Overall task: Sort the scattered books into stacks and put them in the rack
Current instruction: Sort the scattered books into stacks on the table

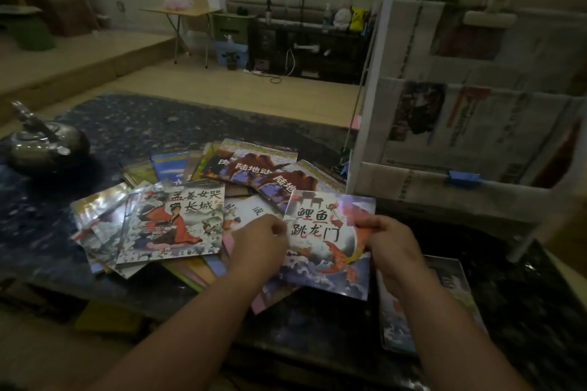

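Picture books (178,222) are being borne in a loose, overlapping spread by the dark speckled table (127,127), some fanned at the left, others slanted toward the far side. One of them, the carp book (327,247), is being held tilted over the near right part of the spread, cover up. Its right edge is being gripped by the right hand (392,244), thumb curled over the cover and fingers hidden beneath. Its left edge is being met by the left hand (259,244), whose fingers are curled; the edge appears to be pinched there, though the fingertips are being hidden by the back of the hand. Another book (457,289), flat on the table, is being partly covered by the right forearm. The white-framed rack (460,136) is being shown at the right, just beyond the carp book, with fabric pockets. A dark teapot (47,143) is being shown at the table's far left, well apart from the spread.
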A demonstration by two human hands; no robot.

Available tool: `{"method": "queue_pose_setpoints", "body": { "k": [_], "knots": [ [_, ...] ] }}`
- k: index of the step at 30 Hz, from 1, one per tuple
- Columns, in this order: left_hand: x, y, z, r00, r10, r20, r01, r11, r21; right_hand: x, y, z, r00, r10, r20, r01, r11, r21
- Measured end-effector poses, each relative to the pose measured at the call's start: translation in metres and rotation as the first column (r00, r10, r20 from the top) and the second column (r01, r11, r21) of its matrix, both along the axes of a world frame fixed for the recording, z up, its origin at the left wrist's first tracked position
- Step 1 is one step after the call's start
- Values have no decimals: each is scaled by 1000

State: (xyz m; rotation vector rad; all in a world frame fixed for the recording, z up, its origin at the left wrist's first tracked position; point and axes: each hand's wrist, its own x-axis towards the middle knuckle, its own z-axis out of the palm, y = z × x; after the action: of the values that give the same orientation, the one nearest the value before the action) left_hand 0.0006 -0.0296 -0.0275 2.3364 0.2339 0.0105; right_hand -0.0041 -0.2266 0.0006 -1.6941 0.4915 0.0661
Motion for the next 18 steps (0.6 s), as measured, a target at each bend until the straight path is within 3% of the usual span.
{"method": "queue_pose_setpoints", "body": {
  "k": [4, 8, 14, 18],
  "knots": [
    [0, -25, -1, 999, -15, -37, 7, 975, -224, -8, -35, 0, 998, -52, 23, 57, 945, -322],
    [-8, -57, -8, 989, -89, -114, 34, 909, -414, -16, -69, -4, 994, -105, 5, 96, 888, -450],
    [-17, -99, -17, 972, -195, -134, 128, 910, -394, -27, -107, -4, 976, -119, -181, 22, 886, -464],
    [-22, -117, -21, 958, -254, -131, 205, 929, -307, -32, -128, -3, 946, -83, -314, -117, 815, -568]
  ]
}}
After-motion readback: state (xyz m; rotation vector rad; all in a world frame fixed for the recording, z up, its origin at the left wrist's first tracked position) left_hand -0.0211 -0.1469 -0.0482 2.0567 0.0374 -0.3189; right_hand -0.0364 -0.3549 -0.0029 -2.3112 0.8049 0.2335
